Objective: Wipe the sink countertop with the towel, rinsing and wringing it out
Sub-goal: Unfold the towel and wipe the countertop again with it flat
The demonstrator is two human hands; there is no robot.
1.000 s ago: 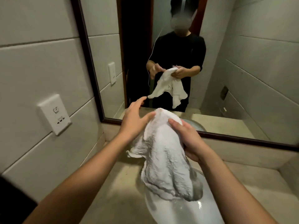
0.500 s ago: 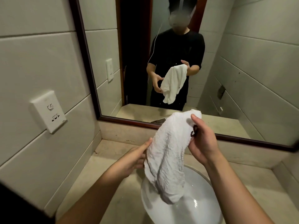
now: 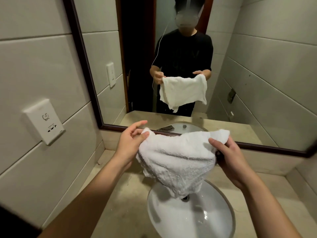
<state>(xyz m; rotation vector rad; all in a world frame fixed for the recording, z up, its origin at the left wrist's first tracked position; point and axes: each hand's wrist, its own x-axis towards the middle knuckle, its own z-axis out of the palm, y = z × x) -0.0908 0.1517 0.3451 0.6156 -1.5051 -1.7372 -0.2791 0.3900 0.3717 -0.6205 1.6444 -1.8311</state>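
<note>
A white terry towel [image 3: 178, 160] hangs spread out in the air above the round white sink basin [image 3: 173, 219]. My left hand [image 3: 132, 143] pinches its upper left corner between thumb and fingers. My right hand [image 3: 228, 158] grips the upper right corner. The towel's lower edge droops over the drain, hiding the tap. The beige stone countertop [image 3: 120, 194] surrounds the basin on both sides.
A dark-framed mirror [image 3: 85, 66] runs along the back wall and reflects a person holding the towel. A white socket plate [image 3: 43, 121] sits on the tiled left wall. The counter meets walls at left, back and right.
The towel hung bunched from my right hand half a second ago; now my left hand has taken the other corner and the towel is stretched open between both hands.
</note>
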